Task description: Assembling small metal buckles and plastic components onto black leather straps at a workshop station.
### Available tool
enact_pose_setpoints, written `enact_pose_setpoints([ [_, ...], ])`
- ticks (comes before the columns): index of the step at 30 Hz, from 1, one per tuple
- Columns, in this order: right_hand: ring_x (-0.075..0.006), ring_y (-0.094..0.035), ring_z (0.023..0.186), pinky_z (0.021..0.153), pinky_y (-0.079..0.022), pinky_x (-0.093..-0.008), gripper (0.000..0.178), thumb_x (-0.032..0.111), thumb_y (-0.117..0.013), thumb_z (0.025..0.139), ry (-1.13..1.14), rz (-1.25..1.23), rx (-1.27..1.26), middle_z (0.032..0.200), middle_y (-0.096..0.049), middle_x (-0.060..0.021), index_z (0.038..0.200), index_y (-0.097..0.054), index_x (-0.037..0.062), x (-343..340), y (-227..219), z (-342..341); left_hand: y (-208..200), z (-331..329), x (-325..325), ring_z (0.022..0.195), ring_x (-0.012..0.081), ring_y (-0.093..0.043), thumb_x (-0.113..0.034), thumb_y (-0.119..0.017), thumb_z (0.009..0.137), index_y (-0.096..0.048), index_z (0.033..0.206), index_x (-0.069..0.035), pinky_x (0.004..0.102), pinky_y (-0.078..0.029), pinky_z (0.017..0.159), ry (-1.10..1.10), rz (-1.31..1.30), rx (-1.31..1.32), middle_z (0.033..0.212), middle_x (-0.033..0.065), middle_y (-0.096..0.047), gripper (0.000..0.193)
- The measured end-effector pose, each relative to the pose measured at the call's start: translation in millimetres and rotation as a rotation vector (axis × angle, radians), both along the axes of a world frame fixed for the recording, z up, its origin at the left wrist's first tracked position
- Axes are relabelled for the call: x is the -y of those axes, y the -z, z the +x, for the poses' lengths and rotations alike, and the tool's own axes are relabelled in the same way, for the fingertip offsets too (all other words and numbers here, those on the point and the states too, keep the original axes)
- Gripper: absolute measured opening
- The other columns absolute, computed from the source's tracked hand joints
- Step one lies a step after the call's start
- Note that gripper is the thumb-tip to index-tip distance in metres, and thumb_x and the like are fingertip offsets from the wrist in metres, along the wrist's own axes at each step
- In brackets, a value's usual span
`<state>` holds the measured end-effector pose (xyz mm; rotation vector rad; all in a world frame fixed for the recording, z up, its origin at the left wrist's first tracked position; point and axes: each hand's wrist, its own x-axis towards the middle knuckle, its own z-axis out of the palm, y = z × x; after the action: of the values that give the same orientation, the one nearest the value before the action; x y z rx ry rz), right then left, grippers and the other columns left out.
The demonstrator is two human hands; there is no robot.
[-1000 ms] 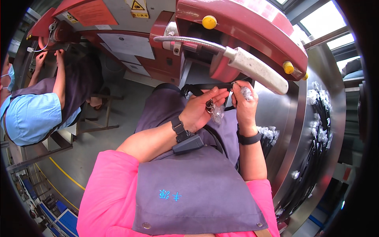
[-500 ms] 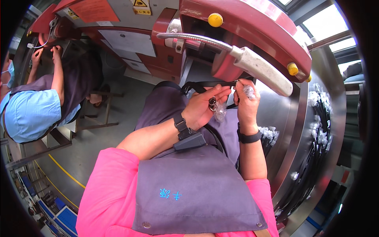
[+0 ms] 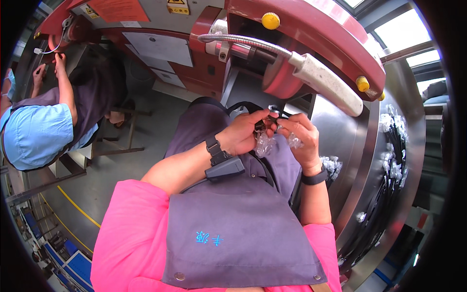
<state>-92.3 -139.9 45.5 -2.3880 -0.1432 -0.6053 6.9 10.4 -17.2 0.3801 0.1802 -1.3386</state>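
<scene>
Over my lap, both hands meet at the end of a thin black belt [image 3: 249,105] with shiny metal fittings. My left hand [image 3: 239,135] has its thumb and fingers closed round the metal part, and crumpled clear plastic wrap [image 3: 264,145] hangs below them. Close on its right, my right hand [image 3: 304,141] pinches the same end between thumb and fingertips. A second tuft of clear wrap [image 3: 295,141] shows under the right fingers. Fingers hide much of the metal part, and the belt's far run is partly lost against the dark apron.
Ahead stands a red machine [image 3: 311,24] with a red wheel [image 3: 283,78]; a pale lamp [image 3: 326,83] on a flexible metal arm juts above my hands. At right, several black belts with wrapped ends [image 3: 384,194] lie on a metal tray. A co-worker [image 3: 44,126] sits at left.
My hands have come closer together and lower. My left fingers have curled from spread to closed on the metal part, and the belt is no longer stretched out toward the right hand.
</scene>
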Motion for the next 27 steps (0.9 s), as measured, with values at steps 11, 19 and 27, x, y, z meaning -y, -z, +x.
enact_pose_setpoints([
  [11,-0.0277,-0.06,0.069,0.063,-0.047,-0.0329,0.026,-0.006,-0.069,0.072,0.297,0.105,-0.071,0.078,-0.057,-0.0113,0.097,-0.063,0.0015,-1,4,-7,-7,-2,2,0.099,0.0217,-0.063,-0.008,-0.06,0.091,-0.061,0.106,-0.002,0.0302,-0.051,0.08,-0.167,0.082,0.22,0.106,0.0125,-0.064,0.016],
  [19,-0.0042,-0.045,0.054,0.047,-0.034,-0.0205,0.008,0.009,-0.064,0.089,0.449,0.802,-0.14,0.07,-0.055,0.0015,0.094,-0.061,0.002,-7,22,8,-9,-6,6,0.106,0.0225,-0.063,-0.009,-0.062,0.09,-0.062,0.101,-0.003,0.0306,-0.051,0.086,-0.253,0.075,0.156,0.103,0.0103,-0.065,0.013],
  [27,-0.004,-0.043,0.046,0.041,-0.031,-0.0192,0.012,0.012,-0.062,0.091,0.437,0.98,-0.096,0.074,-0.062,-0.0018,0.096,-0.061,0.0007,-12,18,23,-21,-5,7,0.098,0.0189,-0.063,-0.011,-0.058,0.093,-0.061,0.102,0.003,0.0274,-0.053,0.086,-0.279,0.095,0.058,0.112,0.0188,-0.063,0.017],
])
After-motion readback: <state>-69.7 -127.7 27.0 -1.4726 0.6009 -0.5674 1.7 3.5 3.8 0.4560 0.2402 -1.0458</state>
